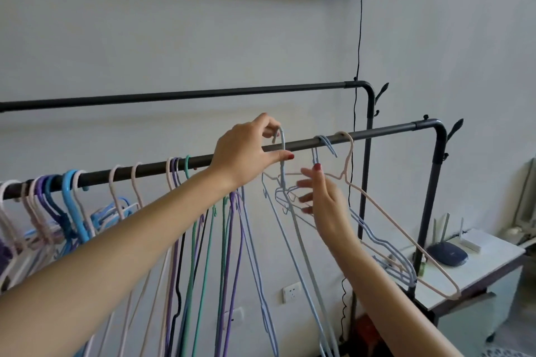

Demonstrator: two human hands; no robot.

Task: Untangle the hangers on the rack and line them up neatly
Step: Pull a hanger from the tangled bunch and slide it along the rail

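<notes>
Pastel wire hangers (pixel 185 211) crowd the black rail (pixel 162 166) left; 2 hang apart right.

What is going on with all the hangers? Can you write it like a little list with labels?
Place: a black clothes rack by a pale wall
Left hand: pinches the hook of a light blue hanger at the front rail
Right hand: fingers spread, touching tangled hanger wires below the rail
Already hung to the right: a blue hanger and a pink hanger
Left end of the rail: a crowded bunch of hangers
Side table: holds a dark router
</notes>
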